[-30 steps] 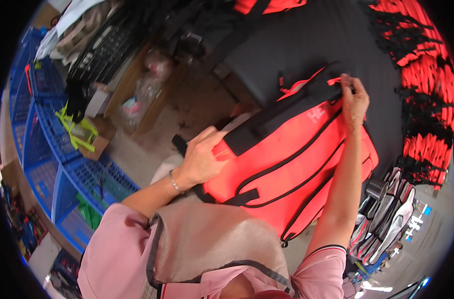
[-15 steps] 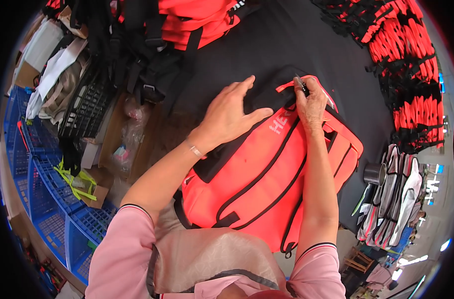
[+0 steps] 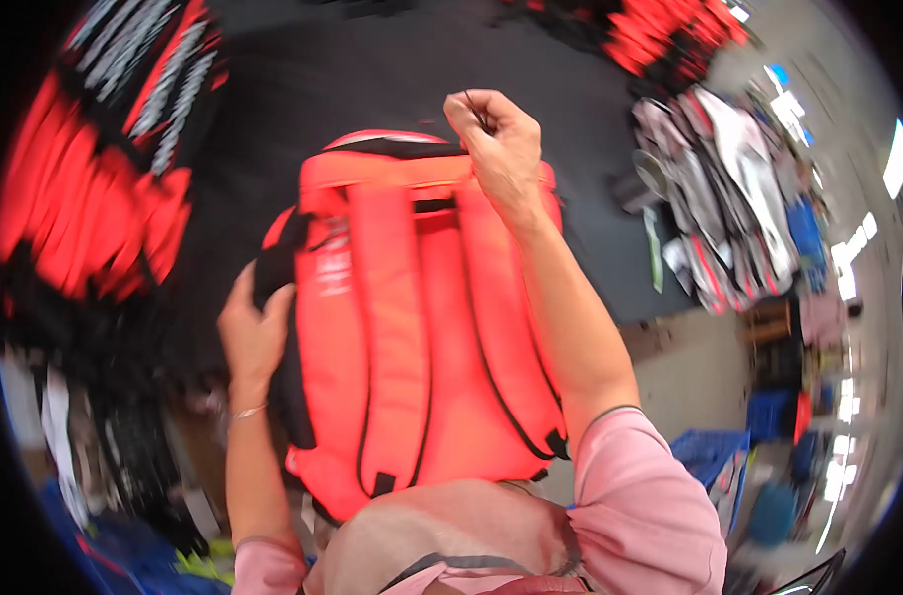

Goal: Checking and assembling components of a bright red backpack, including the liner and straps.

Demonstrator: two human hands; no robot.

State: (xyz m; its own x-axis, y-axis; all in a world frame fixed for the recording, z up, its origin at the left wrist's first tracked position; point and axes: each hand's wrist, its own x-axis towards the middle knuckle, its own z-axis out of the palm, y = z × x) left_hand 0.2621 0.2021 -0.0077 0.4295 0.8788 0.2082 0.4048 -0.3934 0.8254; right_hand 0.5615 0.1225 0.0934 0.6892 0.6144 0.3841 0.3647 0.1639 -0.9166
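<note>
A bright red-orange backpack (image 3: 444, 248) with black trim lies on the dark table, its two shoulder straps facing up and its top edge away from me. Beside its black left side panel (image 3: 291, 362) is my left hand (image 3: 253, 332), thumb and fingers spread; black fabric shows between them, and no firm grip can be seen. Over the backpack's upper right corner my right hand (image 3: 501, 149) is closed. Its fingers are curled around a small dark thing, mostly hidden by them, whose kind I cannot make out.
Red-orange and black pieces (image 3: 84, 198) are piled at the left, and more (image 3: 669, 40) lie at the far right. Right of the backpack are a metal cup (image 3: 650, 177) and a stack of grey and white pieces (image 3: 719, 198). A blue crate (image 3: 707, 461) stands beyond the table edge.
The backpack has turned from slanted to nearly straight, its straps now facing up. My left hand has moved down to its left side, my right hand up and left. The view has shifted right.
</note>
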